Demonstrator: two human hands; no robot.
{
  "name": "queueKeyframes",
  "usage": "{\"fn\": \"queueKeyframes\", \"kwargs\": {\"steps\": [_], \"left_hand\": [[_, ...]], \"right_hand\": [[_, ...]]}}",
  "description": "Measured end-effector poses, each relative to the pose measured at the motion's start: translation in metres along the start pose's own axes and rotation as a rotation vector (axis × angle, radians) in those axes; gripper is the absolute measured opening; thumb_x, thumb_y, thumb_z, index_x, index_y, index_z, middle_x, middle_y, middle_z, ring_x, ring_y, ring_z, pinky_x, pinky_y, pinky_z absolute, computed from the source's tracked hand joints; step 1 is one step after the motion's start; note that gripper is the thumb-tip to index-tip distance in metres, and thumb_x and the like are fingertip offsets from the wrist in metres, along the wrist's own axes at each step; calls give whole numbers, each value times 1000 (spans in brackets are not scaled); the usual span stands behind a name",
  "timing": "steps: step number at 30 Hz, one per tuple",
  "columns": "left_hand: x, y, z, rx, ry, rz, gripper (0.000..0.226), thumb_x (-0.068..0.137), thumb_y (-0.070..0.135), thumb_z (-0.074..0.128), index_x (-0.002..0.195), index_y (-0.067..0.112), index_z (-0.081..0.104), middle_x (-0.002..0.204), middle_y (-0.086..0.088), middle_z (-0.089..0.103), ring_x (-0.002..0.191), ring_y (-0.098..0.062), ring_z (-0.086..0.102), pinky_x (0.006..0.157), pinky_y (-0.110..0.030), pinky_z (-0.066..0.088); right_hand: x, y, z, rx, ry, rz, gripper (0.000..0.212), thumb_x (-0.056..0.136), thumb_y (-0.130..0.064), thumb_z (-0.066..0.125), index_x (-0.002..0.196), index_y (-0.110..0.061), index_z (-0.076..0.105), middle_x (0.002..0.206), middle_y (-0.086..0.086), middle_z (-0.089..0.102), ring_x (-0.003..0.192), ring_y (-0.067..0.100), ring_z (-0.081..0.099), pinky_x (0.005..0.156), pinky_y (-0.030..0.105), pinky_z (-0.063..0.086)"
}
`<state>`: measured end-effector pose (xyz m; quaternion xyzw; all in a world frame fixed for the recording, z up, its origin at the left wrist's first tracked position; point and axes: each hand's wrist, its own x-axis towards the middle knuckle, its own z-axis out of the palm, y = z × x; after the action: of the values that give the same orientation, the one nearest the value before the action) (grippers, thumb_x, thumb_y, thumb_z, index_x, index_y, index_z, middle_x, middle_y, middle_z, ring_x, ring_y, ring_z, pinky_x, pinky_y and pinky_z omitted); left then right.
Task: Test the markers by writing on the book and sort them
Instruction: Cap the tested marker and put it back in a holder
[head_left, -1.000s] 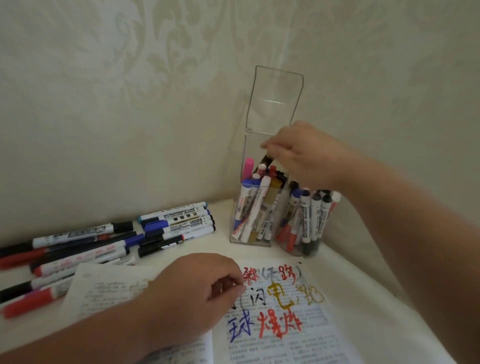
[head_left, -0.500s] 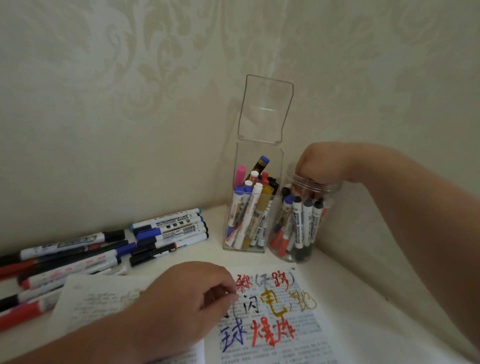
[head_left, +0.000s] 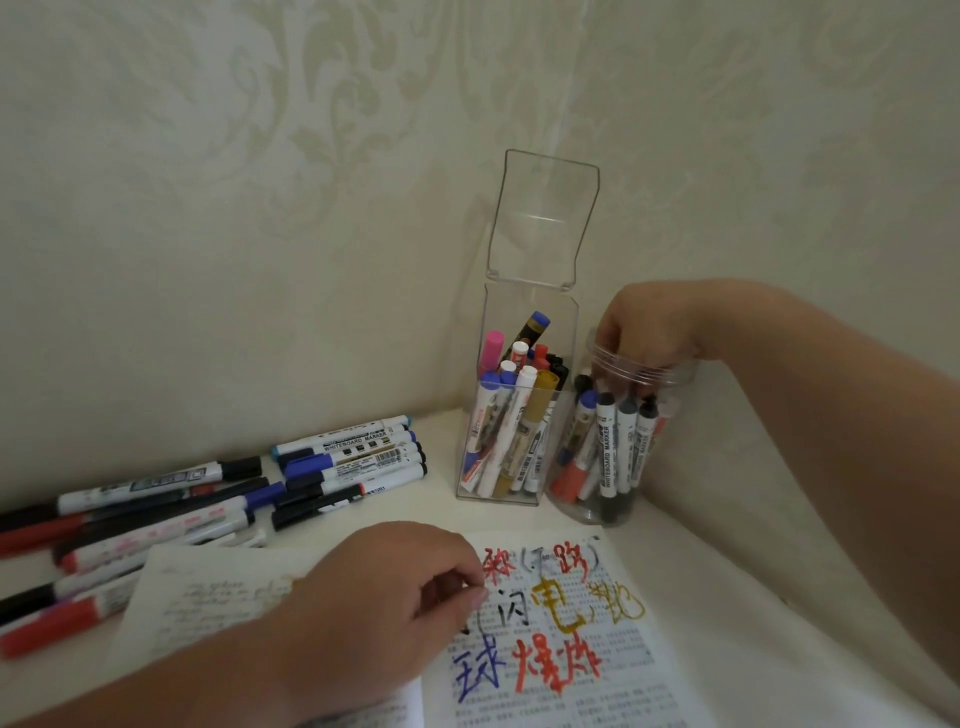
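Both hands are busy at the corner of the white table (head_left: 701, 571). The right hand (head_left: 647, 332) dips fingers-first into the mouth of a round clear jar (head_left: 613, 499), curled down among the markers standing in it; whether those fingers have closed on one I cannot tell, since the jar rim and the knuckles hide the tips. The left hand (head_left: 384, 597) lies palm-down on the open book (head_left: 561, 675), fingers loosely bent with thumb and forefinger pinched together at the page, holding nothing I can make out.

The book sits at the near edge, its right page scrawled over with red, blue, black and gold characters on top of the print. Just beside the jar, on its left, stands a tall clear box (head_left: 514, 415) with its hinged lid flipped upright, packed with upright markers, pink, blue, gold and white among them. Off to the left, loose markers (head_left: 343, 457) lie flat in a heap on the table, black, blue and red caps mixed, some reaching under the book's left page.
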<state>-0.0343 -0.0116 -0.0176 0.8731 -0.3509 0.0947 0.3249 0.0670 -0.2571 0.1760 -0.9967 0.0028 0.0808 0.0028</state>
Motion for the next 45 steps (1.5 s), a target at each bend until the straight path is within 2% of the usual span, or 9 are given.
{"fn": "queueKeyframes", "kwargs": {"steps": [4, 7, 11, 15, 21, 29, 33, 36, 45], "left_hand": [[0, 0, -1, -4, -3, -21, 22, 90, 56, 54, 99, 40, 66, 87, 28, 64, 82, 4, 60, 70, -16, 49], [1, 2, -1, -18, -3, -39, 8, 93, 48, 61, 96, 42, 66, 90, 31, 62, 86, 4, 59, 71, -16, 49], [0, 6, -2, 34, 1, -43, 6, 94, 46, 60, 91, 44, 65, 90, 30, 61, 86, 4, 56, 69, -11, 42], [-3, 11, -5, 69, -4, -69, 8, 93, 44, 63, 91, 40, 70, 88, 29, 63, 83, 3, 57, 68, -10, 42], [0, 21, -19, -79, 55, -241, 17, 78, 55, 63, 81, 41, 73, 80, 21, 71, 81, -4, 65, 68, -12, 46], [21, 32, -53, -280, -378, -672, 50, 64, 56, 76, 107, 31, 68, 89, 2, 70, 77, -25, 73, 72, -44, 62], [41, 41, -40, 8, -314, -524, 43, 73, 72, 62, 103, 41, 62, 91, 17, 68, 77, -9, 70, 73, -39, 60], [53, 44, -17, 143, -206, -393, 24, 96, 53, 54, 90, 32, 62, 83, 9, 68, 72, -6, 63, 75, -41, 54], [33, 34, 14, -174, -134, -258, 30, 97, 55, 34, 121, 49, 50, 102, 34, 63, 96, 14, 60, 74, -5, 44]], "right_hand": [[-22, 10, -18, 107, 350, -37, 10, 85, -11, 75, 90, -20, 77, 74, -4, 73, 60, 4, 67, 66, 24, 49], [-47, 35, -23, 281, 864, -150, 9, 87, -21, 71, 95, -22, 74, 79, -5, 70, 74, 12, 69, 71, 29, 52], [-75, 49, 7, 954, 1263, -459, 11, 83, -37, 74, 91, -36, 66, 80, -9, 69, 60, 9, 62, 54, 28, 47], [-89, 26, 73, 1389, 861, -573, 16, 79, -13, 80, 89, -18, 69, 68, 2, 69, 50, 19, 58, 44, 22, 38], [-73, -1, 146, 1478, 376, -389, 11, 84, -6, 77, 92, -9, 70, 78, 16, 74, 59, 19, 66, 49, 29, 52], [-60, 2, 174, 1591, 277, -412, 7, 86, -2, 74, 90, -6, 71, 73, 13, 73, 66, 26, 67, 59, 32, 54], [-58, 6, 174, 1689, 263, -440, 7, 81, -9, 75, 87, -7, 72, 76, 16, 74, 68, 25, 71, 63, 30, 58], [-56, 8, 174, 1780, 283, -444, 16, 75, -17, 75, 86, -7, 71, 76, 15, 74, 65, 23, 71, 63, 28, 59], [-63, -4, 187, 1524, 63, -505, 19, 78, -29, 75, 91, -15, 75, 78, 20, 68, 64, 27, 61, 60, 31, 55]]}}
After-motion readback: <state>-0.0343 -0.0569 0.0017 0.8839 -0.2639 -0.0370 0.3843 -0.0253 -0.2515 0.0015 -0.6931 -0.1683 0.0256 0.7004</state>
